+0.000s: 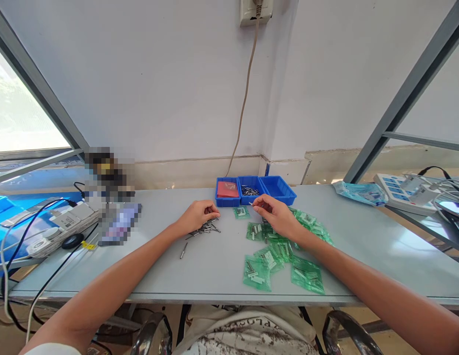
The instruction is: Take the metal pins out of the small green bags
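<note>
Pinching: the right hand (273, 212) has thumb and forefinger closed on a small pale piece (252, 203), most of it hidden, just in front of the blue bins (227, 202). A tip-only hold probably suits something so slim. Left hand (199, 215) rests low over the loose metal pins (207, 228), fingers curled toward the thumb; cannot tell whether anything sits between them. Pins lie heaped on the grey table (158, 268) beneath and beside that hand, likely for short reaches; one lies apart, nearer the table's front edge. Green bags (256, 272) spread around the right hand and forearm (336, 261), perhaps on that side so loose and bagged pieces do not mix. One bag lies alone just in front of the middle bin. That bin holds more metal pieces (249, 190), the left one a red packet (228, 189); walls presumably stop small stock rolling. Pins look slim, straight, silvery to dark, pointing every which way. Bags: translucent green, creased, slim dark shapes and white strips showing through some.
</note>
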The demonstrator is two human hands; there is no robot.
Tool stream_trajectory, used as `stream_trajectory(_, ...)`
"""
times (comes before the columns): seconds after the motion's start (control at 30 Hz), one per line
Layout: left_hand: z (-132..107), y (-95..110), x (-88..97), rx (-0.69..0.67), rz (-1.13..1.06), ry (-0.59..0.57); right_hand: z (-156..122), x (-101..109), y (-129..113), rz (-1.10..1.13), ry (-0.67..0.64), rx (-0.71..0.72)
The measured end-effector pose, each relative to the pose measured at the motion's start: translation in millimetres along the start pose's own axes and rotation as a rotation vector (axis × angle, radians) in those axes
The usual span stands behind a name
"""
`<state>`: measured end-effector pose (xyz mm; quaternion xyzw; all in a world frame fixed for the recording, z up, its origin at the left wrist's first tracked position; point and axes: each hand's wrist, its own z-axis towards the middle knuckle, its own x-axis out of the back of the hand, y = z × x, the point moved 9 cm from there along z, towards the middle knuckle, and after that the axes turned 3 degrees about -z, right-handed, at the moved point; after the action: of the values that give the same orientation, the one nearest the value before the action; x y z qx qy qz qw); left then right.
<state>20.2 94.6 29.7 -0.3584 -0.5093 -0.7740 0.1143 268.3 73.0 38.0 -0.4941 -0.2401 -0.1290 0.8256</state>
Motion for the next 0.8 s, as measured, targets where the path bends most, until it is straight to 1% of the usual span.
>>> stream_trajectory(0.13,-0.4,0.2,-0.1,0.002,0.035,0.001,-1.9,0.4,-9.5,-0.034,-0.011,0.034)
stream_trajectory(0.23,0.0,-1.5,-2.0,0.001,0.047,-0.01,-1.8,0.5,-10.7,-0.027,-0.013,0.038)
stream_trajectory(0.53,2.1,-3.0,-3.9,-0.008,0.082,-0.017,-0.2,3.1,-9.3,-0.046,0.014,0.054)
stream_trajectory(0.8,1.9,-2.3,-4.8,-0.037,0.105,-0.02,1.0,-1.5,0.0,0.051,-0.015,-0.01)
